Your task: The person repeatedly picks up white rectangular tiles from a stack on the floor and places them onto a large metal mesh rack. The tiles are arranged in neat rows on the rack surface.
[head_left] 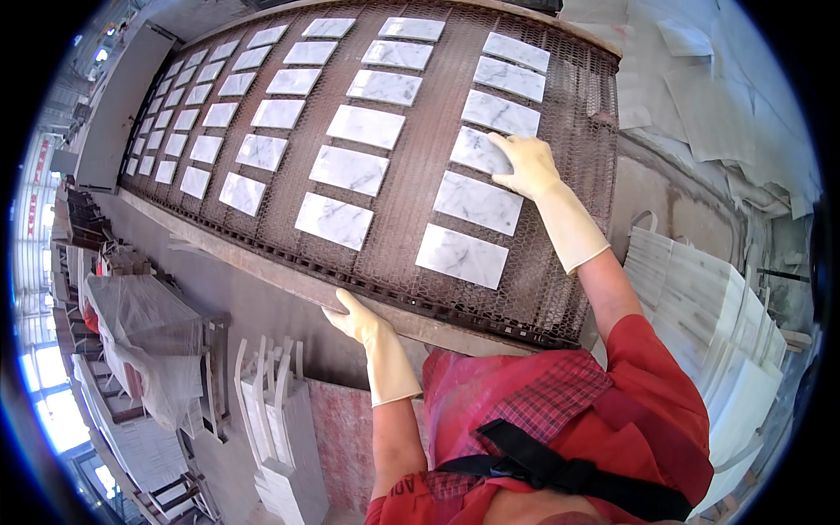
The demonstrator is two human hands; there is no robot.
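Observation:
Rows of white, grey-veined marble tiles [366, 127] lie flat on a brown wire-mesh belt [411, 175]. My right hand [528, 166], in a pale yellow rubber glove, has its thumb and fingers at the two long edges of a marble tile [477, 150] in the nearest right-hand row. That tile's right end is hidden under the glove. Below it in the same row are two more tiles, the lowest tile [462, 255] closest to me. My left hand [360, 319], gloved alike, rests at the belt's front rail [289, 271] with its fingers stretched out and nothing in them.
Upright stacks of pale slabs [284, 437] stand below the rail at the left. More white slabs [700, 297] lean at my right, with pale sheeting [744, 105] behind. A plastic-covered pile [144, 341] sits at far left. A grey machine housing [122, 105] closes the belt's far end.

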